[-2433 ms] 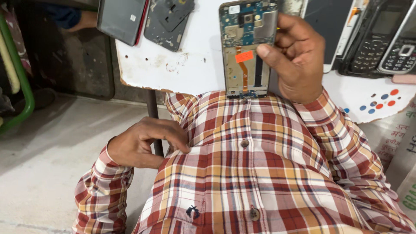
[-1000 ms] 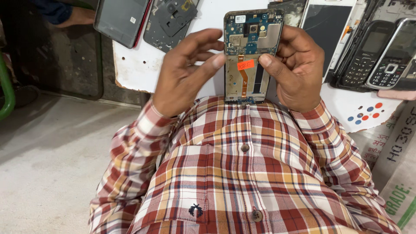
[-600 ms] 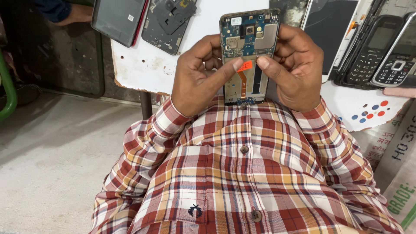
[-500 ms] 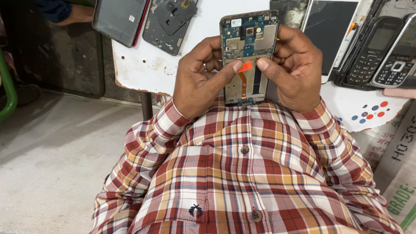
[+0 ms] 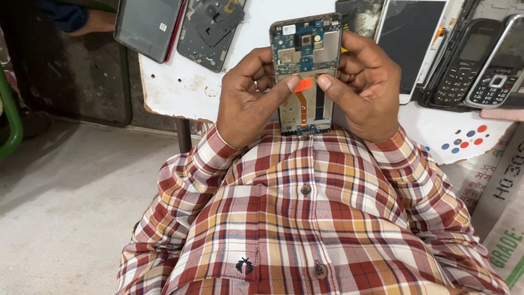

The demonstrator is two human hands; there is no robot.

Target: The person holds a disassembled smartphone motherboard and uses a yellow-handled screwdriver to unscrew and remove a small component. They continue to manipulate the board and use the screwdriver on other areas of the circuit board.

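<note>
Both hands clamp the opened phone [image 5: 305,74]: left hand [image 5: 248,98] on its left edge, right hand [image 5: 365,90] on its right, thumbs meeting at the orange tab [image 5: 303,84]. Long axis runs upright, away from the chest. Spare phones [image 5: 480,60] lie right of it on the white table [image 5: 180,90].

Blue circuit board with an orange tab and orange ribbon inside the opened phone [image 5: 305,74] held in both grips. Red, white and mustard plaid on the shirt [image 5: 305,218] below them. White bench [image 5: 180,82] beyond, with coloured dots [image 5: 464,139] right of the grips. Black keypad phones [image 5: 480,60] far right.
</note>
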